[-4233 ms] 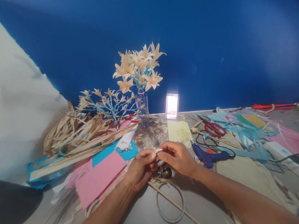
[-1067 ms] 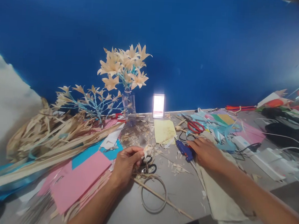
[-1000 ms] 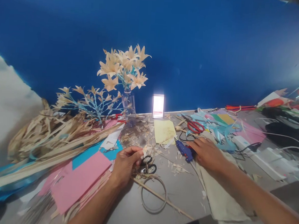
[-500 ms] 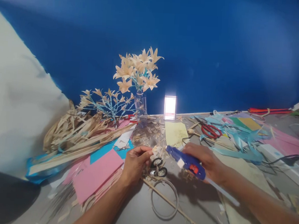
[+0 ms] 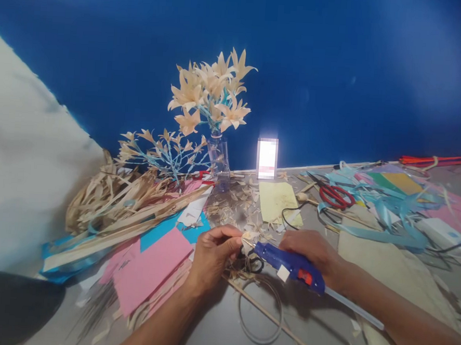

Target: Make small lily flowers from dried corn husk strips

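My left hand [image 5: 215, 255] pinches a small cream dried-husk piece [image 5: 251, 237] between thumb and fingertips. My right hand [image 5: 313, 253] is wrapped round a blue glue gun [image 5: 291, 264], with a long clear glue stick [image 5: 357, 308] poking out of its back. The gun's metal nozzle is at the husk piece and seems to touch it. Just below lie black-handled scissors [image 5: 256, 263], partly hidden by the gun. A thin wooden stick [image 5: 279, 326] crosses a grey ring [image 5: 241, 311] on the table under my hands.
Cream flowers [image 5: 212, 88] stand in a clear bottle [image 5: 218, 164] by the blue wall. On the left are dried husks [image 5: 96, 200] and pink paper [image 5: 152, 272]. Red-handled scissors [image 5: 336, 196], blue ribbon [image 5: 386, 236] and a yellow sheet [image 5: 277, 201] lie to the right and back.
The glue gun has come closer to my left hand, and its nozzle now meets the husk piece where a gap showed before. The camera view has shifted slightly.
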Tool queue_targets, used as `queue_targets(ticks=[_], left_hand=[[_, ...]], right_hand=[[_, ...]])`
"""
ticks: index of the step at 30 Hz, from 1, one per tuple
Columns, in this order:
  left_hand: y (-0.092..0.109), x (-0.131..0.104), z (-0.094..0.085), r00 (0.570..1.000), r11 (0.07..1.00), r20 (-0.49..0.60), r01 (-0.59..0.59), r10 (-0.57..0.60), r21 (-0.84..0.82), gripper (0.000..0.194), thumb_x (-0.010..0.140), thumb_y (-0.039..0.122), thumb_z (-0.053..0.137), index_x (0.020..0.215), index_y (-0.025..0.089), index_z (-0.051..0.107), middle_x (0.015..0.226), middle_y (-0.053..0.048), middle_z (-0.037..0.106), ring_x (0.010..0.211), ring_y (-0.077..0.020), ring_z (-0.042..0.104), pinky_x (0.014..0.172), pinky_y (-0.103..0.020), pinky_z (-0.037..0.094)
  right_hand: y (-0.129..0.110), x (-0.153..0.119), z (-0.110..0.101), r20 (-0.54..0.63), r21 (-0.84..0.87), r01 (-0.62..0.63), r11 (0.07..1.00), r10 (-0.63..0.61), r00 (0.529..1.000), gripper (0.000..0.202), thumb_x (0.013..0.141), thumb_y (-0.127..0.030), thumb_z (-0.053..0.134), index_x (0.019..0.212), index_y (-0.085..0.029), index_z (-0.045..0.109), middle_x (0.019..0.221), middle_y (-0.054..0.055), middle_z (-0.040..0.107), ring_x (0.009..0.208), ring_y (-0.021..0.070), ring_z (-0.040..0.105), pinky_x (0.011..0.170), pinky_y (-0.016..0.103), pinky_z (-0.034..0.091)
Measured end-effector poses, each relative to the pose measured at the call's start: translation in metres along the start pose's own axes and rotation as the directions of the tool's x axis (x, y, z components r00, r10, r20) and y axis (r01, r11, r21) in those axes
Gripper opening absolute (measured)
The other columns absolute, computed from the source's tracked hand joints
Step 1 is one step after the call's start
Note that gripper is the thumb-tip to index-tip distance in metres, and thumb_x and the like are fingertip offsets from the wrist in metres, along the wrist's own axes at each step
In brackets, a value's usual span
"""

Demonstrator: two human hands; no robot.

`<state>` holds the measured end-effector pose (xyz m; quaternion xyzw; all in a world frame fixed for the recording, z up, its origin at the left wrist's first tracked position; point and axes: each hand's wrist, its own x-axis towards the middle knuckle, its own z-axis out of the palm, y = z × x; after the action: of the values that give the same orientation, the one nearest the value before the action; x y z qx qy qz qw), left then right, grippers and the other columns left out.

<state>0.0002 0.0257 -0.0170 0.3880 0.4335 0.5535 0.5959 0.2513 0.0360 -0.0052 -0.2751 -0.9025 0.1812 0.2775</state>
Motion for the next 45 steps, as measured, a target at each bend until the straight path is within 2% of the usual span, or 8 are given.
queue_targets(ticks=[11,31,45], left_hand=[[-0.0011,-0.0004,-0.0020,1.000,1.000,0.014,-0.019,0.019,0.020,0.018,0.066,0.028,0.086,0.071,0.015,0.074,0.062,0.000,0.061,0.051,-0.0072,0.046,0.051,-0.022,0.034],[-0.0027,0.0004,-0.0009,0.999,1.000,0.028,-0.019,0.019,-0.013,0.018,0.066,0.029,0.086,0.071,0.016,0.074,0.057,0.002,0.058,0.051,-0.0074,0.044,0.052,-0.022,0.032],[0.0014,-0.0013,0.0022,1.000,1.000,-0.015,-0.014,0.014,0.012,0.022,0.061,0.031,0.087,0.068,0.015,0.073,0.058,0.000,0.059,0.049,-0.0083,0.045,0.049,-0.024,0.035]], right_hand=[[0.0050,-0.0038,0.0046,0.023,-0.035,-0.012,0.999,0.013,1.000,0.020,0.091,-0.041,0.050,0.087,-0.021,0.055,0.072,0.002,0.056,0.064,0.0174,0.049,0.061,0.029,0.028],[0.0015,-0.0039,0.0037,0.026,0.001,0.002,1.000,-0.002,1.000,0.022,0.094,-0.041,0.046,0.086,-0.021,0.053,0.070,0.002,0.055,0.064,0.0173,0.047,0.060,0.029,0.026],[0.0002,-0.0045,0.0029,0.056,-0.013,-0.023,1.000,0.023,0.998,0.024,0.094,-0.042,0.046,0.082,-0.022,0.052,0.069,0.002,0.055,0.064,0.0175,0.048,0.060,0.030,0.027]])
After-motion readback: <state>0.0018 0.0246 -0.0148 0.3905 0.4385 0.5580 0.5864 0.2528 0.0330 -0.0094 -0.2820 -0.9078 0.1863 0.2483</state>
